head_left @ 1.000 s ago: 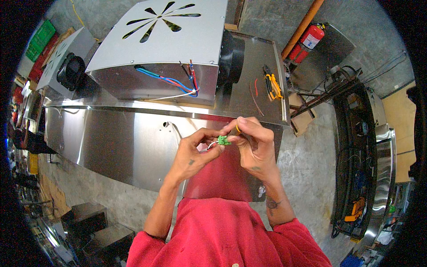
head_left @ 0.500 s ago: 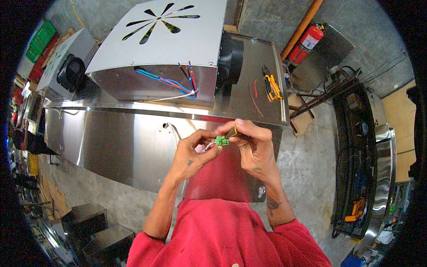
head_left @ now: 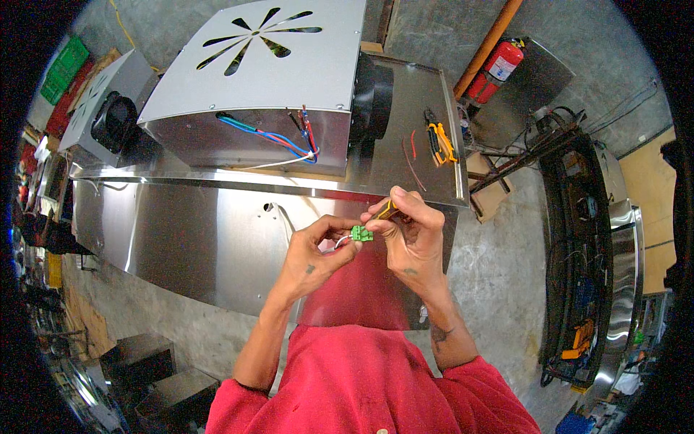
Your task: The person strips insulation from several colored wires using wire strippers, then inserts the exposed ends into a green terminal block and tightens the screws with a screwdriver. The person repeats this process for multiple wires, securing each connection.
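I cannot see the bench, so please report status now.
Left hand fingers pinch green connector. Right hand holds small screwdriver at it. Nothing in the way.

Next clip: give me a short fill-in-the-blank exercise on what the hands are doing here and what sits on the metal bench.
1. The left hand pinches a small connector block whose colour is ____.
2. The right hand holds a screwdriver with a handle of ____ colour against the block.
3. On the steel bench beyond the hands stands a metal housing with blue and ____ wires hanging from its side.

Missing words: green; yellow; red
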Action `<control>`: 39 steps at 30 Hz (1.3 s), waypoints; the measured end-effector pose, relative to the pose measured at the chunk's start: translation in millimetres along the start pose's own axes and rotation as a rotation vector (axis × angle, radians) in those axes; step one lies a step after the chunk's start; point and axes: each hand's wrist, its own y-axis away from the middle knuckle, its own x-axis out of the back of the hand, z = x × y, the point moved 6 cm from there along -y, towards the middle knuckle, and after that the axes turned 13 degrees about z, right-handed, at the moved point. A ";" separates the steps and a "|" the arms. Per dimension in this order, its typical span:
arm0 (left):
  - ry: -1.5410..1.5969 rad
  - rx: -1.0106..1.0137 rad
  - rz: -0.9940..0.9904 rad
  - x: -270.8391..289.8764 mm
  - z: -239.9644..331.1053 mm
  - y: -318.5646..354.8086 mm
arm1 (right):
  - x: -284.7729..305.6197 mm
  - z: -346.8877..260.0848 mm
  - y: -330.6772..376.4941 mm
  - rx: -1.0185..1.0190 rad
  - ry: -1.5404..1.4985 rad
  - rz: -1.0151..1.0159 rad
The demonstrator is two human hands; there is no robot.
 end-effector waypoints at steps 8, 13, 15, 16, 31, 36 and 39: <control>0.053 -0.012 0.037 3.4 -9.1 -2.0 | -4.1 -3.3 -0.2 -0.009 -0.051 0.006; -0.001 -0.002 0.037 3.5 2.7 -2.0 | -3.5 0.6 3.7 0.013 -0.149 -0.024; -0.009 0.002 0.031 3.5 2.3 -1.2 | -1.6 0.8 4.6 -0.014 -0.150 0.022; -0.009 -0.003 0.026 2.7 0.4 -0.6 | -1.1 -1.9 2.8 -0.012 -0.144 0.038; 0.042 0.022 0.028 -0.2 -4.2 1.4 | -1.4 -5.0 0.8 -0.018 -0.035 -0.052; 0.050 0.020 0.037 -1.9 -2.2 2.4 | -3.0 -9.7 1.5 0.002 0.059 -0.033; 0.016 0.004 0.045 -1.5 -1.1 1.6 | -5.5 -12.5 0.5 0.028 0.111 -0.025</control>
